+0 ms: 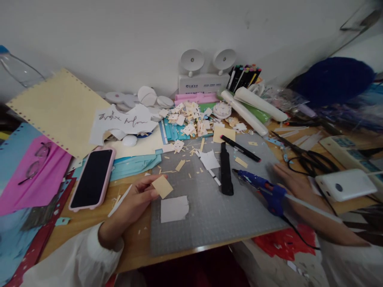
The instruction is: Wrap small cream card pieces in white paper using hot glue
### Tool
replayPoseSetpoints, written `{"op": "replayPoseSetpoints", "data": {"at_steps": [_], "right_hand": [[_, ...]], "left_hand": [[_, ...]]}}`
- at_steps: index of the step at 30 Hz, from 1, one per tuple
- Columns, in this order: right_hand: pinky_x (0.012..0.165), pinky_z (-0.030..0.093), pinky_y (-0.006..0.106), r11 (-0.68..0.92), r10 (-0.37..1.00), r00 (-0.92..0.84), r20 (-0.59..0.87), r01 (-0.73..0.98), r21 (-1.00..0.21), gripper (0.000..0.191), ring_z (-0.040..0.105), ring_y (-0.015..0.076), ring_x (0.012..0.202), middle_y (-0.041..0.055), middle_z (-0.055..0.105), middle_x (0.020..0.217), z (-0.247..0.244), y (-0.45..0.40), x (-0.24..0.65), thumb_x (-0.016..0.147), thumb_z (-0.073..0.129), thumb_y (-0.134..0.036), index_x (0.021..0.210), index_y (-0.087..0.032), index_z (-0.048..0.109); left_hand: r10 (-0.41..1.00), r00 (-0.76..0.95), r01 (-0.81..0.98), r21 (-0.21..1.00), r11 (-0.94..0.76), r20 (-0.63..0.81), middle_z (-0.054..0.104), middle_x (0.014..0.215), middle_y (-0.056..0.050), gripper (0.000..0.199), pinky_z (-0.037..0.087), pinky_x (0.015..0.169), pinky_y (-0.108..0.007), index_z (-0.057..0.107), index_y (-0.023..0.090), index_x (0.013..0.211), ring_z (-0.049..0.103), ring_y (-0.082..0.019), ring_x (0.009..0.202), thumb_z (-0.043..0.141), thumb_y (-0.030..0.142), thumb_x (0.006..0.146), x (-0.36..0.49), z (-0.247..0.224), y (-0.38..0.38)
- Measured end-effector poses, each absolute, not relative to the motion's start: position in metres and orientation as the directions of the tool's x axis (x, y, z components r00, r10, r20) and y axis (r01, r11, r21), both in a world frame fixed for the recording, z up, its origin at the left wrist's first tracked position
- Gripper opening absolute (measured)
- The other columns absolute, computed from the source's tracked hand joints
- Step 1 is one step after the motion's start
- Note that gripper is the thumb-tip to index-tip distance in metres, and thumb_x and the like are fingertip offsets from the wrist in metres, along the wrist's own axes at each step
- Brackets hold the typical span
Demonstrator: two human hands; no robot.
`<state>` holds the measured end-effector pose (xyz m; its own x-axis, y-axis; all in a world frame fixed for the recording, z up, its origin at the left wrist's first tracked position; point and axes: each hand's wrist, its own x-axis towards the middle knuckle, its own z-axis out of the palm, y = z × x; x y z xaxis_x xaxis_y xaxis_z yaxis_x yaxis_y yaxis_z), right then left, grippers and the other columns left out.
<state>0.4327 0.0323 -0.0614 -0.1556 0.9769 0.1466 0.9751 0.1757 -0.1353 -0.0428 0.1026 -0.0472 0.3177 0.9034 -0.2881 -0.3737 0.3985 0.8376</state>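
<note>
My left hand [136, 203] is closed in a pinch on a small square of cream-coloured paper [163, 187], held just above the left edge of the grey cutting mat [209, 235]. Below that square a torn-edged white paper piece [174, 209] lies on the mat. A blue hot glue gun [260, 185] rests on the mat's right side, its nozzle pointing left, with a long glue stick sticking out of its back. My right hand [299, 195], smeared by motion, is just beyond the gun, fingers stretched out. The gun and glue stick cover part of this hand.
A black utility knife [226, 169] and a black marker [241, 148] lie mid-mat. Behind them is a heap of small paper cutouts [191, 117]. A phone [92, 178] lies left. Scissors [302, 155], a white power bank [345, 184] and a power strip [350, 151] crowd the right.
</note>
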Motion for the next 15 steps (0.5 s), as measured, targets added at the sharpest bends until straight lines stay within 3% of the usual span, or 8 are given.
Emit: {"op": "replayPoseSetpoints", "data": {"at_steps": [5, 15], "right_hand": [[0.117, 0.026, 0.053, 0.211, 0.973, -0.205, 0.108, 0.977, -0.044, 0.063, 0.025, 0.0297, 0.145, 0.0143, 0.024, 0.158, -0.094, 0.072, 0.436, 0.097, 0.029, -0.040, 0.154, -0.017, 0.013], [0.117, 0.029, 0.049, 0.262, 0.957, -0.254, 0.141, 0.964, -0.042, 0.060, 0.025, 0.0269, 0.145, 0.0184, 0.029, 0.155, -0.097, 0.123, 0.446, 0.098, 0.024, -0.041, 0.151, -0.011, 0.023]], "left_hand": [[0.905, 0.326, -0.386, 0.834, 0.393, -0.275, 0.076, 0.090, -0.004, 0.038, 0.052, 0.069, -0.025, 0.078, 0.022, 0.095, 0.067, -0.018, 0.077, 0.088, 0.024, 0.058, -0.042, -0.045, 0.102], [0.898, 0.327, -0.375, 0.832, 0.408, -0.293, 0.076, 0.088, -0.003, 0.039, 0.051, 0.070, -0.023, 0.078, 0.023, 0.095, 0.068, -0.016, 0.075, 0.089, 0.026, 0.058, -0.040, -0.043, 0.101]]}}
